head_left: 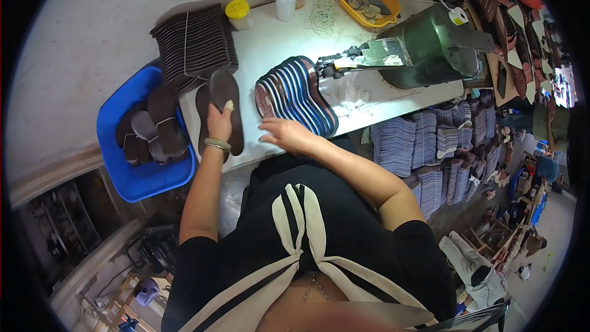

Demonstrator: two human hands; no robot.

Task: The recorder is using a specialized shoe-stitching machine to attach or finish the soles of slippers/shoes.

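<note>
My left hand is closed on a dark brown shoe sole, with a pale wrap or scrap at the thumb. Under and beside it more dark soles lie on the white table. My right hand is at the table's near edge, fingers apart and slightly bent, with nothing seen in them. Just beyond its fingers is a fanned row of soles with pale, striped-looking edges. Whether the fingertips touch that row I cannot tell.
A dark green sewing machine stands at right. Left are a tied stack of soles and a blue tub of bundles. Behind are a yellow-lidded jar, bottles and a yellow basket. Striped stacks sit below.
</note>
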